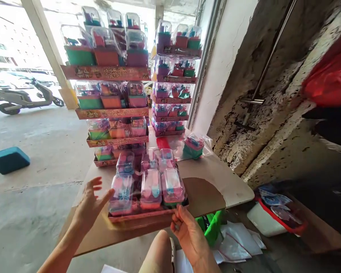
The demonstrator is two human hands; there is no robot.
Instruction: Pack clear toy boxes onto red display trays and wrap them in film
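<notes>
A printed cardboard display tray (147,220) lies on the table in front of me, holding several small boxes with clear domed lids (151,185) over pink, purple and blue contents. Shiny creases over them look like clear film. My left hand (91,204) is at the tray's left side, fingers spread and holding nothing. At the front right corner, my right hand (189,233) has its fingers curled and thumb and forefinger pinched against the tray's edge. Whatever lies between those fingertips is too small to make out.
Stacked filled trays (108,72) rise behind, with a second stack (176,79) further back. One loose domed box (193,146) sits on clear plastic at the table's right. A rough wall (244,94) borders the right; a red-rimmed bin (268,218) and plastic bags (235,240) lie below.
</notes>
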